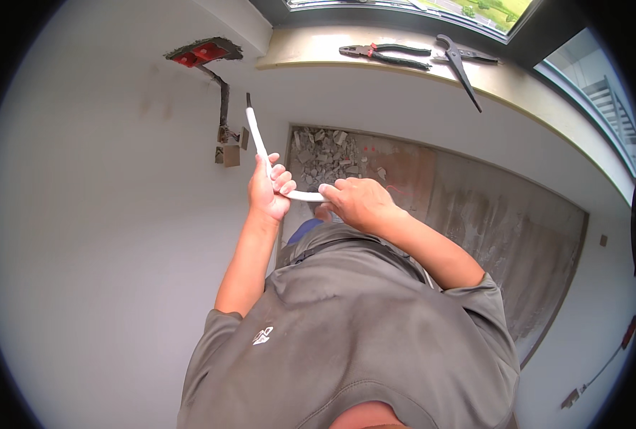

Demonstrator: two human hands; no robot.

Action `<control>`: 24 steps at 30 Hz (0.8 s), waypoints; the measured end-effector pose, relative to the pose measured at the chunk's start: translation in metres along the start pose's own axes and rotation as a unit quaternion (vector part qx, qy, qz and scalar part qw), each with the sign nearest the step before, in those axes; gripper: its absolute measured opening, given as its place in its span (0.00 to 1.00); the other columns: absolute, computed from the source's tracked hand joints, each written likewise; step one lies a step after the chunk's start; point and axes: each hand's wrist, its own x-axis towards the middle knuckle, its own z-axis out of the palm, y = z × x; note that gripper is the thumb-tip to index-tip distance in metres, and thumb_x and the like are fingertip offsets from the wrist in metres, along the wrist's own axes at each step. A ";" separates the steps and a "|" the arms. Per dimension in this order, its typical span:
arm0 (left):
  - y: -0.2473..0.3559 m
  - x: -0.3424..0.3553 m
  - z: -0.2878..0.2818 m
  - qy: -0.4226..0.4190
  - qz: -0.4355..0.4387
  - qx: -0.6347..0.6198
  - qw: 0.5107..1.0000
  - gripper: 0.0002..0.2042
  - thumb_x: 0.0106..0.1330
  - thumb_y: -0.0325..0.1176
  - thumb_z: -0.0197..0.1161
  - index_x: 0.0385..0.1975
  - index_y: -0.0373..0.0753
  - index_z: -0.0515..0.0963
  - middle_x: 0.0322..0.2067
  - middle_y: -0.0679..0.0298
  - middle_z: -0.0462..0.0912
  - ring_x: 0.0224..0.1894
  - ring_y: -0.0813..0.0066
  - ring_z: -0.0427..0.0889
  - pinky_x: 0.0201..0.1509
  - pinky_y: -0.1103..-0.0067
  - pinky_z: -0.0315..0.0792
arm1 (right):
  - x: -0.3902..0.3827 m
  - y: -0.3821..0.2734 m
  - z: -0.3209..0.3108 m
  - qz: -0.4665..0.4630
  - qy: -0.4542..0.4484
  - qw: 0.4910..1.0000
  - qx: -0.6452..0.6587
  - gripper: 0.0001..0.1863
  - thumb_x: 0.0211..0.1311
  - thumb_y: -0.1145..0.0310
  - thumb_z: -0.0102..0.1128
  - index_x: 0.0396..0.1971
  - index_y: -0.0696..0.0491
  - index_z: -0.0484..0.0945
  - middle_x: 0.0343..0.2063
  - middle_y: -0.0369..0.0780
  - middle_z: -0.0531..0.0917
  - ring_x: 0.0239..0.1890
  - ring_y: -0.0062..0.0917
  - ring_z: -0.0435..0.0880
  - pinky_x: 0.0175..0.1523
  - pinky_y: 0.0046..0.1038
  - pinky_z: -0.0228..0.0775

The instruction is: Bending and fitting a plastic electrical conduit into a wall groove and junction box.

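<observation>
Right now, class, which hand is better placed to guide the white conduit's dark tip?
Probably the left hand: it grips the white conduit nearer the dark tip than the right hand does.

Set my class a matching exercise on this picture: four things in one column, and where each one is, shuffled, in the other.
Things
1. Tube
2. Pliers
3. Rubble
4. Red box

Places
A. On the windowsill
B. Set in the wall at the person's left
C. On the floor
D. Held by the left hand and the right hand

Pairs: 1-D, 2-A, 3-C, 4-B
</observation>
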 end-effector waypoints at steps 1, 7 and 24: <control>0.004 0.000 0.000 0.030 0.030 0.027 0.999 0.20 0.78 0.52 0.46 0.48 0.40 0.70 0.19 0.73 0.58 0.13 0.85 0.52 0.15 0.83 0.52 | 0.002 0.002 0.000 0.018 -0.072 0.996 0.043 0.12 0.66 0.58 0.59 0.39 0.51 0.76 0.23 0.41 0.80 0.31 0.36 0.83 0.33 0.38 0.76; 0.026 -0.006 0.004 -0.099 0.126 0.026 0.987 0.22 0.77 0.55 0.45 0.53 0.41 0.69 0.21 0.71 0.61 0.18 0.82 0.59 0.23 0.80 0.60 | 0.013 0.009 -0.002 0.058 -0.090 0.978 0.180 0.14 0.67 0.57 0.58 0.44 0.50 0.76 0.23 0.43 0.82 0.27 0.41 0.83 0.32 0.41 0.75; 0.049 0.010 -0.017 -0.042 0.191 0.013 0.981 0.23 0.70 0.60 0.53 0.44 0.44 0.70 0.17 0.75 0.57 0.13 0.87 0.50 0.15 0.85 0.48 | 0.053 0.014 0.004 0.117 -0.129 0.894 0.413 0.23 0.70 0.62 0.60 0.60 0.56 0.72 0.33 0.38 0.82 0.38 0.20 0.81 0.45 0.27 0.74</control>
